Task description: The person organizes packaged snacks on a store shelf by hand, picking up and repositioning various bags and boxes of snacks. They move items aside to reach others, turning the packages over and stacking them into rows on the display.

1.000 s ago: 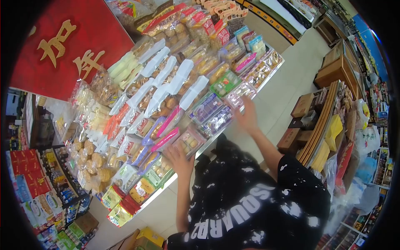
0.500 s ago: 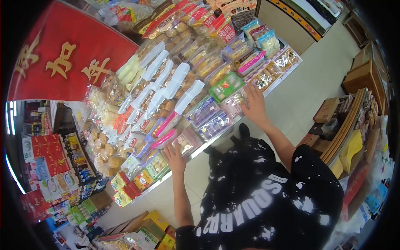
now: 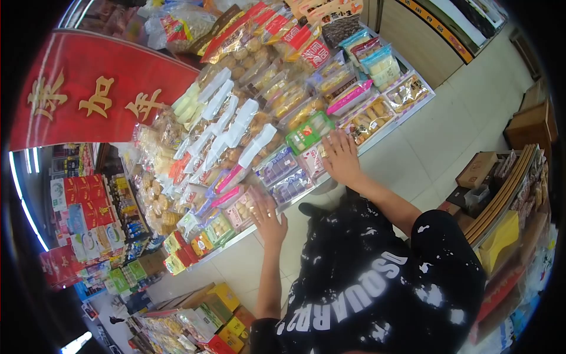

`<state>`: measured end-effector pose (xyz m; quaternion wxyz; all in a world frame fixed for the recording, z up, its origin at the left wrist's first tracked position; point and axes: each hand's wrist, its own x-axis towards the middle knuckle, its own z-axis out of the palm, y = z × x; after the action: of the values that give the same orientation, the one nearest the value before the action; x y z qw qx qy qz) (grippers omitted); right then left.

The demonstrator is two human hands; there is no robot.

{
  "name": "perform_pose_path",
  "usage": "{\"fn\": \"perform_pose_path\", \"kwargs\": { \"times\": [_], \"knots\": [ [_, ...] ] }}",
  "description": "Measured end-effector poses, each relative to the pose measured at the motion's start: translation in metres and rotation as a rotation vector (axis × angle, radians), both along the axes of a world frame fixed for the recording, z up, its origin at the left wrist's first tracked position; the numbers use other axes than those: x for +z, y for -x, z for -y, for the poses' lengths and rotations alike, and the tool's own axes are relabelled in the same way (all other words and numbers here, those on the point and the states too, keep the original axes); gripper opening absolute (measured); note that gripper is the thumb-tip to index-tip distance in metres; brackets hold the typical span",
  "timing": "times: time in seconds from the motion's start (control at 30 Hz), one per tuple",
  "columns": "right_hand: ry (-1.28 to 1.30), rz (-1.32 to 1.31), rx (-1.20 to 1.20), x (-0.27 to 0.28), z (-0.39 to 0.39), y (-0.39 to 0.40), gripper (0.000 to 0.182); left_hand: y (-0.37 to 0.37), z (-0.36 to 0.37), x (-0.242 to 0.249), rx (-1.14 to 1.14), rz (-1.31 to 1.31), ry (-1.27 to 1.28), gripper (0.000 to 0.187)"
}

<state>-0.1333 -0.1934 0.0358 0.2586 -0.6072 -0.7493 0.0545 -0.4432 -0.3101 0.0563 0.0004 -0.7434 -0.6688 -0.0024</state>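
My left hand (image 3: 269, 222), its fingers apart, lies at the front edge of the display, touching a pink-and-white package (image 3: 239, 212). Farther right, my right hand (image 3: 342, 159) has its fingers spread over the pale pink package (image 3: 313, 161), close to the green package (image 3: 310, 133). Between the two hands are clear packs with purple contents (image 3: 291, 186). Neither hand grips anything. Left of the pink-and-white package is a green-edged tray (image 3: 219, 229). Bagged snacks with white labels (image 3: 241, 121) lie behind.
A red banner (image 3: 100, 88) with gold characters hangs at the upper left. Stocked shelves (image 3: 88, 224) stand at the left. On the right are a cardboard box (image 3: 477, 170) and a curved wooden rack (image 3: 501, 192). Cartons (image 3: 224, 301) sit low at the bottom.
The view has shifted. My left hand has moved right along the display edge, off the area beside the green-edged tray. My right hand has moved a little left, nearer the green package.
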Motion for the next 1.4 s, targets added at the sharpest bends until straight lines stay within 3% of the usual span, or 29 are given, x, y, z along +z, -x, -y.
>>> {"fn": "perform_pose_path", "kwargs": {
  "times": [0.23,0.3,0.33,0.37,0.4,0.43,0.5,0.63,0.7,0.77,0.83,0.93,1.03,1.1,1.13,1.2,1.3,1.37,1.4],
  "knots": [
    [-0.117,-0.161,0.086,0.032,0.024,-0.018,0.054,-0.04,0.045,-0.032,-0.014,0.162,-0.025,0.074],
    [0.018,-0.391,0.183,0.041,0.048,-0.027,0.041,-0.037,0.067,-0.05,0.136,0.238,-0.004,0.072],
    [0.085,-0.439,0.168,0.037,0.059,-0.031,0.038,-0.029,0.082,-0.067,0.233,0.126,0.159,0.073],
    [0.155,-0.483,0.163,0.029,0.072,-0.033,0.035,-0.003,0.106,-0.114,0.356,0.331,0.381,0.075],
    [0.361,-0.51,0.07,0.013,0.087,-0.032,0.036,0.005,0.115,-0.14,0.485,0.554,0.588,0.078],
    [0.567,-0.522,-0.022,-0.004,0.101,-0.03,0.037,0.006,0.127,-0.166,0.532,0.579,0.563,0.078],
    [1.127,-0.502,0.185,-0.038,0.123,-0.033,0.044,-0.01,0.133,-0.179,0.544,0.644,0.624,0.078],
    [1.122,-0.548,0.278,-0.08,0.147,-0.025,0.046,-0.039,0.139,-0.195,0.505,0.755,0.781,0.079],
    [1.376,-0.558,0.313,-0.095,0.145,-0.017,0.045,-0.031,0.151,-0.192,0.57,0.811,0.789,0.08],
    [1.388,-0.508,0.408,-0.078,0.142,-0.012,0.042,-0.012,0.175,-0.181,0.679,0.868,0.757,0.08],
    [1.467,-0.602,0.318,-0.066,0.139,-0.012,0.047,-0.002,0.213,-0.173,0.759,0.93,0.757,0.081],
    [1.553,-0.502,0.307,-0.057,0.132,-0.001,0.044,0.007,0.241,-0.181,0.783,1.015,0.769,0.081],
    [1.41,-0.494,0.375,-0.074,0.136,0.012,0.046,0.013,0.233,-0.182,0.907,0.877,0.843,0.073],
    [1.254,-0.391,0.393,-0.083,0.139,0.026,0.047,0.02,0.225,-0.149,0.865,1.038,0.849,0.066],
    [1.107,-0.313,0.387,-0.083,0.14,0.034,0.048,0.027,0.233,-0.164,0.866,1.058,0.831,0.066],
    [1.055,-0.257,0.322,-0.069,0.14,0.056,0.049,0.052,0.236,-0.181,0.769,1.24,0.864,0.061],
    [0.97,-0.206,0.25,-0.042,0.144,0.098,0.05,0.084,0.238,-0.111,0.822,1.068,0.784,0.06],
    [0.93,-0.201,0.256,-0.033,0.153,0.134,0.05,0.11,0.27,-0.17,1.014,1.066,0.784,0.058],
    [0.974,-0.177,0.263,-0.03,0.158,0.154,0.05,0.125,0.276,-0.151,0.969,1.075,0.748,0.059]
  ]
}}
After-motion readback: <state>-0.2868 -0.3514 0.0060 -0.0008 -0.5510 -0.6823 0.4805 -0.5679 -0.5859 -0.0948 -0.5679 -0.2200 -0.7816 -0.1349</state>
